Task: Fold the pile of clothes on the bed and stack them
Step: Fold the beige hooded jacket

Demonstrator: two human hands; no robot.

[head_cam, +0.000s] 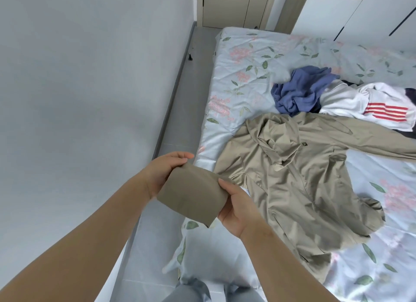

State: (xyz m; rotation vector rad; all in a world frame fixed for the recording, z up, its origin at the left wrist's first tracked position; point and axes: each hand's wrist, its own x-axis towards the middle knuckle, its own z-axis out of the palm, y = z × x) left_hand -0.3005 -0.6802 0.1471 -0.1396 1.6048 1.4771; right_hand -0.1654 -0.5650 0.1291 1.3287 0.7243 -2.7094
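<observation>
A khaki jacket (292,178) lies spread on the bed (247,61), sleeve raised, beside a crumpled blue garment (299,92) and white top (360,101).

your bed (243,61), under a pale floral sheet, carries a khaki jacket (292,178) spread out on the side near you. beyond it, a crumpled blue garment (299,92) touches its collar, and a white garment with red stripes (360,101) lies beside that, against the jacket's outstretched sleeve.

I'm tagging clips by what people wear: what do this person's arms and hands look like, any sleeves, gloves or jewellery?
Both forearms are bare, no sleeve in view. The left hand and right hand wear no gloves; no watch or ring shows.
</observation>
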